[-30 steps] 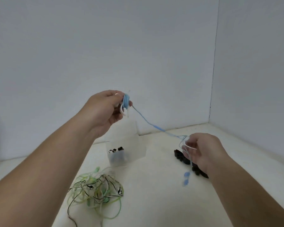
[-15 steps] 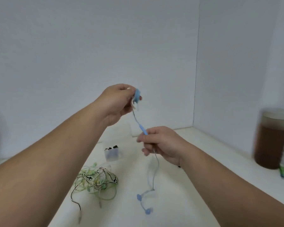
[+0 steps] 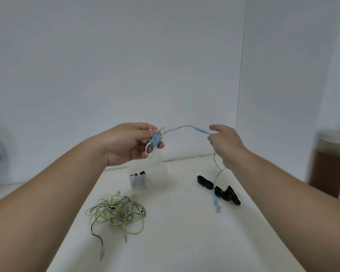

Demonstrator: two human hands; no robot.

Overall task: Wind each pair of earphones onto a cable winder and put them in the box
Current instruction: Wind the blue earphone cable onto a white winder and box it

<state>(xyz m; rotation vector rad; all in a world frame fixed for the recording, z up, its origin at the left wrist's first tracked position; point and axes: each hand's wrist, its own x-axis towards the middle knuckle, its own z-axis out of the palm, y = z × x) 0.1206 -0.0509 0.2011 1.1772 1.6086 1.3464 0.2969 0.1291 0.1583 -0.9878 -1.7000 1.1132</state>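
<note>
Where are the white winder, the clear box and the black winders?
white winder [image 3: 162, 129], head view, top tip.
clear box [image 3: 157, 173], head view, right wall.
black winders [image 3: 227, 194], head view, nearest one.

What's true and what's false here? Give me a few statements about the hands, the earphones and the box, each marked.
1. The left hand holds a white winder wrapped with blue cable. True.
2. The right hand is empty. False: it pinches the blue cable.
3. Some black winders lie right of the box. True.
4. The green and black earphones lie inside the box. False: they lie tangled on the table.
</note>
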